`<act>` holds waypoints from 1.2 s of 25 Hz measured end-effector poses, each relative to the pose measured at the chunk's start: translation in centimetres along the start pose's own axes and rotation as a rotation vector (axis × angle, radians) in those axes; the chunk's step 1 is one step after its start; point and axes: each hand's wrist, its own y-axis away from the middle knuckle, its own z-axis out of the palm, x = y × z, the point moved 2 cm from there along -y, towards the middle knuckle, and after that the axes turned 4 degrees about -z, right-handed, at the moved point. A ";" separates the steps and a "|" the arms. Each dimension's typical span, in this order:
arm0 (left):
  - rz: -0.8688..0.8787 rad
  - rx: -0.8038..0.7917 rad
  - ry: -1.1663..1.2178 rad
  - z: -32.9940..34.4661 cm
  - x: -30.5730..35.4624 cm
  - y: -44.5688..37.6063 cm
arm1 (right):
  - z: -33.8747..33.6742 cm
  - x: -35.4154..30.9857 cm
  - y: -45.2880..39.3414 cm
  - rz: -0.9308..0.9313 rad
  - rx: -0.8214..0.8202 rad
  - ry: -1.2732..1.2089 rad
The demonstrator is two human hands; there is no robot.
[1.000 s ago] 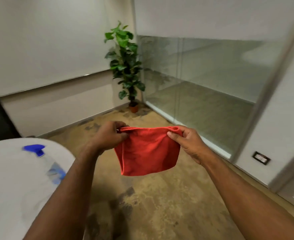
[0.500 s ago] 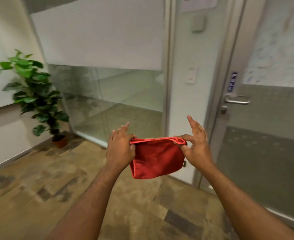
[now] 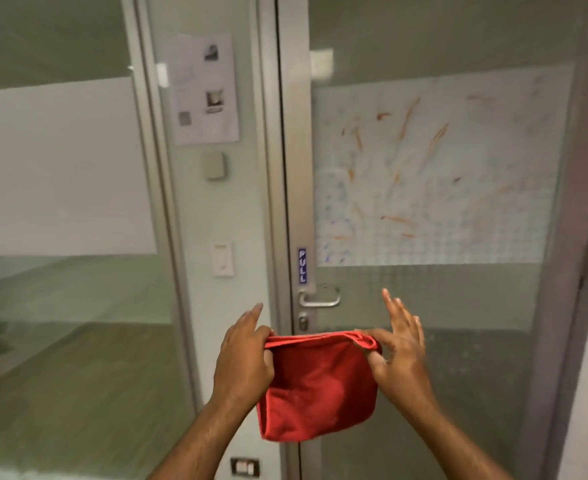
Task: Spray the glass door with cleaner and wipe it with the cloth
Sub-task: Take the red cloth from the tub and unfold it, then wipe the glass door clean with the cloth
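Glass door (image 3: 434,168): straight ahead, orange and blue marks on its frosted part.
Cloth (image 3: 318,386): red, folded, hanging in front of the door's lower left part.
Left hand (image 3: 244,358): pinching the cloth's top left corner.
Right hand (image 3: 398,355): pinching the top right corner, other fingers spread.

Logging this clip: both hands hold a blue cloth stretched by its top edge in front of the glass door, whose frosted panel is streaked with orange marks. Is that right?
One detail is wrong: the cloth is red, not blue. The head view shows the left hand and right hand pinching its top edge in front of the glass door, whose frosted panel carries orange streaks.
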 end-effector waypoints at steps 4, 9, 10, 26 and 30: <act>0.118 0.048 -0.021 4.0 3.2 -8.9 | -1.3 5.2 -6.2 0.005 0.118 0.105; 0.261 0.089 0.009 8.1 7.5 -21.8 | -2.7 10.7 -16.9 0.038 0.243 0.230; 0.284 0.107 0.017 8.7 8.5 -24.3 | -3.1 11.6 -19.0 0.047 0.263 0.247; 0.586 0.284 0.041 18.7 29.3 -43.0 | -17.0 26.9 -34.7 0.052 0.771 0.526; 0.608 0.318 -0.007 21.3 36.6 -45.2 | -22.1 31.2 -37.4 0.254 0.810 0.246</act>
